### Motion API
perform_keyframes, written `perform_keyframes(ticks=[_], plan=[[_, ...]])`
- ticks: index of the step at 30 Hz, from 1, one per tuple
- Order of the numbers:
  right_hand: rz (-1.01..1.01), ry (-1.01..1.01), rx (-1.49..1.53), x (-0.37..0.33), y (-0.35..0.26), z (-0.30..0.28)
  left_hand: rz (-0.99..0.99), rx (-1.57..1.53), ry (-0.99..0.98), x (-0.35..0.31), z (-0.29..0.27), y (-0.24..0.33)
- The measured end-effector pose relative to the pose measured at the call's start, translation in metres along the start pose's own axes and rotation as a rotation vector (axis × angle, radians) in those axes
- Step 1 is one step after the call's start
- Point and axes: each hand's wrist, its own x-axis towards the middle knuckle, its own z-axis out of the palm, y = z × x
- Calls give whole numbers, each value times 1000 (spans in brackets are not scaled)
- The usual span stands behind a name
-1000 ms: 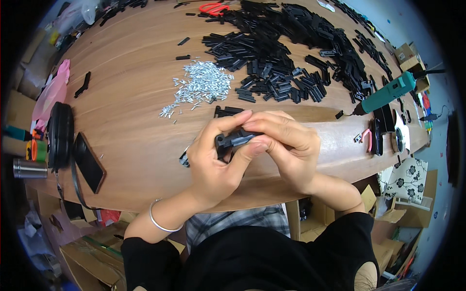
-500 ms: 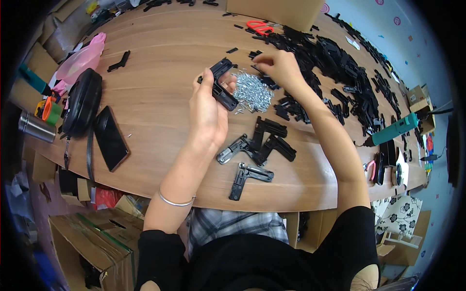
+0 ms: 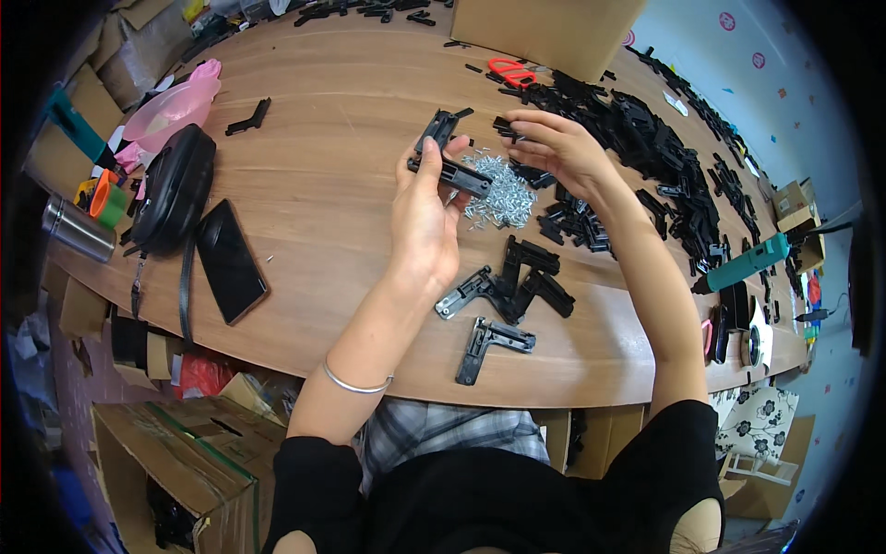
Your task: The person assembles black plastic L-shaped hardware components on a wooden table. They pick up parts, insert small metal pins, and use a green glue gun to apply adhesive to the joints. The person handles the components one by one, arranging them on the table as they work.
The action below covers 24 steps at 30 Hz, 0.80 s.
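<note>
My left hand [image 3: 423, 217] is closed round a black pistol-shaped plastic part [image 3: 452, 171], thumb across it, raised above the table. My right hand [image 3: 563, 152] is over small black parts [image 3: 505, 129], its fingers apart and curved down toward them. Those parts lie at its fingertips; no firm grip on one shows, and the thumb is mostly hidden. Between and below the hands lies a heap of small silver screws [image 3: 506, 196]. Several more pistol-shaped parts lie nearer me, among them a grey-and-black one [image 3: 489, 345] by the table's front edge.
A large pile of black parts [image 3: 637, 129] covers the right side. A teal electric screwdriver [image 3: 752, 261] lies at far right. Red-handled scissors [image 3: 512, 72] lie by a cardboard box [image 3: 549, 32]. On the left are a phone [image 3: 231, 263], black case [image 3: 173, 189], pink bowl [image 3: 175, 111] and steel flask [image 3: 78, 228].
The view has shifted a little, so the table appears lower and more to the right. My right hand's fingers have spread from a pinch. The left keeps hold of the pistol-shaped part, tilted differently.
</note>
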Motion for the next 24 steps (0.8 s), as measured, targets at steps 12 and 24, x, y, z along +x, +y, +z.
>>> perform_keyframes(ticks=[12, 24], plan=[[37, 6, 708, -208, 5, 5, -305, 62, -339, -86, 3, -15], [80, 26, 1059, -278, 67, 25, -518, -140, -311, -177, -25, -30]])
